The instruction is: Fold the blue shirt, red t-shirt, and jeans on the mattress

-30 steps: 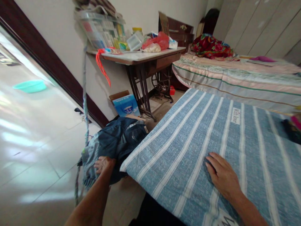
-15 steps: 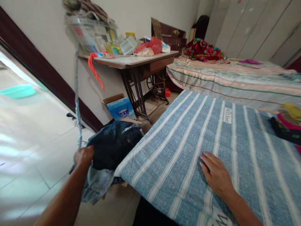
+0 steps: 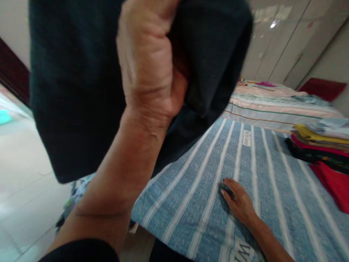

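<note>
My left hand [image 3: 149, 54] is raised close to the camera, its fist closed on a dark garment [image 3: 76, 91] that hangs down in a wide sheet on both sides. What kind of garment it is does not show, and its top runs out of the frame. On the blue and white striped cloth [image 3: 201, 182] lies my right hand [image 3: 238, 200], thumb and fingers apart. A small dark patch shows between them; whether it is shadow or fabric I cannot tell.
At the right, a stack of folded clothes [image 3: 321, 142] sits on the striped cloth, with a red folded cloth [image 3: 332, 183] in front. Behind is a bed [image 3: 272, 105] beside pale wardrobe doors [image 3: 283, 36]. Tiled floor [image 3: 24, 196] extends to the left.
My left hand has lifted the dark garment from the pile at lower left, up and right, close to the camera. It now hides the sewing table. My right hand has barely moved.
</note>
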`<state>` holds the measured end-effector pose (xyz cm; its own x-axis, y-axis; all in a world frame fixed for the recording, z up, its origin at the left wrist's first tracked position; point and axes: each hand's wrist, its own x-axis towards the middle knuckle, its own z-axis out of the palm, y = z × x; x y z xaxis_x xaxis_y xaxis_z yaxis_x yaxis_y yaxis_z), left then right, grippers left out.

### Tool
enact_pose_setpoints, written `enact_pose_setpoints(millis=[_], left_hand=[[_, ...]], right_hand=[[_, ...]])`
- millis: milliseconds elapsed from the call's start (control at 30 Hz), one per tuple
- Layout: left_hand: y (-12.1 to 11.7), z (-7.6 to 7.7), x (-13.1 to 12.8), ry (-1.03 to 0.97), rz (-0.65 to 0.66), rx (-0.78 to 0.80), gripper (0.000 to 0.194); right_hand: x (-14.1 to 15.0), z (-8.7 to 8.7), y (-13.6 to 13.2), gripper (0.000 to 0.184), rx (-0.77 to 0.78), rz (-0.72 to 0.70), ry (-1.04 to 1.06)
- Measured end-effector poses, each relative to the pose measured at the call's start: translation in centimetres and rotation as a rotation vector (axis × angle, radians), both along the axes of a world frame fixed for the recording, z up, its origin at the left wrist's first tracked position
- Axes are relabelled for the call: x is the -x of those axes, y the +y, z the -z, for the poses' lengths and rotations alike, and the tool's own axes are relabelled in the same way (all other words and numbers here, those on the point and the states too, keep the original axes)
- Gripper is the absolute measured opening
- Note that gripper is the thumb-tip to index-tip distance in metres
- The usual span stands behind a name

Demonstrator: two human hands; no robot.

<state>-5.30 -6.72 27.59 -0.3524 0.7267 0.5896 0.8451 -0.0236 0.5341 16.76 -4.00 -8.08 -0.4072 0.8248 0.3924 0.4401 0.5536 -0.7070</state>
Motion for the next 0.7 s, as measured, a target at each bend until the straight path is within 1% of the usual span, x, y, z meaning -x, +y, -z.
enact_pose_setpoints(millis=[33, 67, 100, 133, 167, 200, 233, 300, 333, 400, 467, 533, 567, 633, 700], left_hand=[[0.4, 0.4, -1.6, -0.089, 0.100, -0.105, 0.097], [0.8, 1.3, -2.9, -0.187, 0.236, -0.196, 0.089], [1.4, 2.7, -3.9, -0.290, 0.392, -0.224, 0.076], [2.0, 4.4, -4.5, -0.378, 0.577, -0.184, 0.058], [2.7, 6.4, -4.8, -0.462, 0.712, -0.084, 0.045], [3.4, 8.5, -5.0, -0.481, 0.781, 0.061, 0.039], [4.0, 10.6, -4.9, -0.429, 0.755, 0.177, 0.034], [4.8, 14.4, -4.5, -0.237, 0.684, 0.355, 0.024], [4.9, 16.0, -4.1, -0.146, 0.664, 0.428, 0.021], [4.7, 18.2, -3.1, 0.047, 0.603, 0.523, 0.020], [4.2, 19.5, -2.1, 0.220, 0.536, 0.574, 0.023], [3.6, 20.3, -0.9, 0.333, 0.490, 0.620, 0.028], [3.3, 20.7, -0.4, 0.363, 0.474, 0.649, 0.030], [2.7, 21.5, 0.6, 0.380, 0.432, 0.719, 0.038], [2.2, 22.4, 1.4, 0.355, 0.366, 0.797, 0.050]], right_hand=[[-0.3, -0.6, -0.1, 0.033, 0.155, 0.013, 0.127], [-0.7, -1.3, -0.2, 0.038, 0.313, 0.027, 0.275], [-1.1, -1.8, -0.4, 0.043, 0.457, 0.044, 0.431], [-1.7, -2.3, -0.7, 0.046, 0.574, 0.060, 0.579], [-2.3, -2.7, -1.0, 0.048, 0.661, 0.072, 0.702], [-3.0, -2.9, -1.4, 0.048, 0.727, 0.081, 0.789], [-3.5, -3.1, -1.9, 0.046, 0.777, 0.096, 0.844], [-4.4, -3.1, -2.7, 0.042, 0.852, 0.142, 0.902], [-4.7, -3.1, -3.1, 0.043, 0.886, 0.167, 0.915], [-4.9, -3.3, -3.6, 0.050, 0.933, 0.220, 0.913], [-4.8, -3.7, -4.0, 0.053, 0.944, 0.238, 0.852], [-4.5, -4.2, -4.4, 0.046, 0.922, 0.206, 0.742], [-4.3, -4.4, -4.6, 0.044, 0.908, 0.182, 0.684], [-3.8, -4.7, -5.2, 0.046, 0.907, 0.149, 0.576], [-2.9, -4.5, -5.9, 0.050, 0.947, 0.132, 0.490]])
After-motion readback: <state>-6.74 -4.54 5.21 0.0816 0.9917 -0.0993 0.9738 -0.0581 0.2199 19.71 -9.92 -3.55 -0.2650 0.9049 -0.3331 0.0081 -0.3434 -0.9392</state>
